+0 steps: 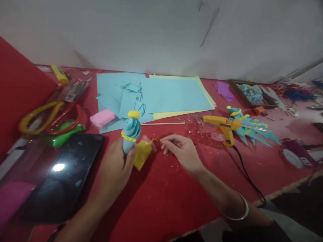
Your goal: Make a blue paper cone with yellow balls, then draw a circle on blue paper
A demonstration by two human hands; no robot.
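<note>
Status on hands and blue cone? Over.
Left fingers gripping blue cone, upright. Right fingers pinched, contents unclear. Yellow packet between hands; glue gun farther right.

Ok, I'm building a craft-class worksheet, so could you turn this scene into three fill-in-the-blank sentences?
1. The left hand holds a blue craft piece with ____ trim.
2. A pale bangle circles the ____ forearm.
3. The tabletop beneath the hands is ____.

Missing words: yellow; right; red.
</note>
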